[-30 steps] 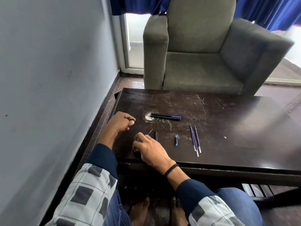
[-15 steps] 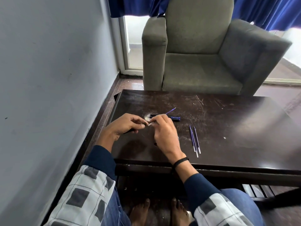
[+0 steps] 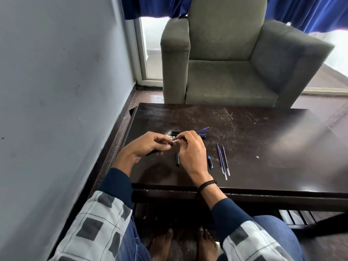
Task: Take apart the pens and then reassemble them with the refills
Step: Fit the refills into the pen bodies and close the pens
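My left hand (image 3: pixel 146 146) grips a dark pen barrel (image 3: pixel 152 152), whose end sticks out below the palm. My right hand (image 3: pixel 191 154) pinches a thin purple refill (image 3: pixel 203 129); its pale near end meets the barrel's mouth between my fingertips. Behind my hands, two dark pens (image 3: pixel 202 135) lie side by side, partly hidden. A black pen piece (image 3: pixel 178 159) lies under my right hand, and a small blue-tipped piece (image 3: pixel 210 162) lies just to its right. Further right, spare refills (image 3: pixel 223 161) lie together on the table.
The dark, scratched table (image 3: pixel 263 147) holds everything; its front edge runs just before my knees. A grey wall stands close on the left. A grey armchair (image 3: pixel 235 63) stands behind the table. My bare feet are under the table.
My right hand lifted the refill off the table and brought it to the barrel held in my left hand. The refill's near end now sits at the barrel's mouth.
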Demonstrator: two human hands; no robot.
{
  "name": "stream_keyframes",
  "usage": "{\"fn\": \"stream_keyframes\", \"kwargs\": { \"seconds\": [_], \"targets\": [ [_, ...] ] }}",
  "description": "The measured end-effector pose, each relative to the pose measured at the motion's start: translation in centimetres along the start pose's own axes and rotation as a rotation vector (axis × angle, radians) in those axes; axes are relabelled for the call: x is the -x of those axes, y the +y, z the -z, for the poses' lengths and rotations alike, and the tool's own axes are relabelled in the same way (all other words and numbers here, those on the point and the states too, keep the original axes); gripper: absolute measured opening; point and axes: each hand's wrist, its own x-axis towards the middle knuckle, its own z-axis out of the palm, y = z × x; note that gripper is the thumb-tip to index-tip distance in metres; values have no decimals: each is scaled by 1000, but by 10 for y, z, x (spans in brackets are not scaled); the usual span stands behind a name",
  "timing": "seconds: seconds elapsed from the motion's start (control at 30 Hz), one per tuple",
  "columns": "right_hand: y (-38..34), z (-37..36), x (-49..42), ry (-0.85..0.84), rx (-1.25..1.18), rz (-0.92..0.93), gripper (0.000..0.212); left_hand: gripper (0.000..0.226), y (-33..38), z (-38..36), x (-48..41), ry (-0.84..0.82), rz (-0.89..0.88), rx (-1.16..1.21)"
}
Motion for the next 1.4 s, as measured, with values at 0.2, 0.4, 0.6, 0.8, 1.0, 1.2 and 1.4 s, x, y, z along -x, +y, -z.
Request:
{"fn": "stream_keyframes", "kwargs": {
  "seconds": [0.2,0.4,0.6,0.8,1.0,1.2,1.4],
  "targets": [
    [-2,-1,3,-21,11,0,12,21,-1,-1,-1,0,8,3],
    [-7,-4,7,-59,8,42,17,23,-2,-4,-4,16,-1,48],
    [-8,5,2,-54,0,-5,30,19,-2,-5,-5,50,43,49],
    [0,13,-6,-61,81,-135,27,15,-3,-3,-6,28,66,6],
    [-14,8,3,-240,51,-53,38,20,-2,-11,-6,6,22,-10],
    [-10,13,-1,-233,144,-88,46,16,-7,-9,-10,34,70,-36],
    [-5,15,-4,-223,261,-182,28,15,-9,-7,-11,39,90,-100]
  ]
}}
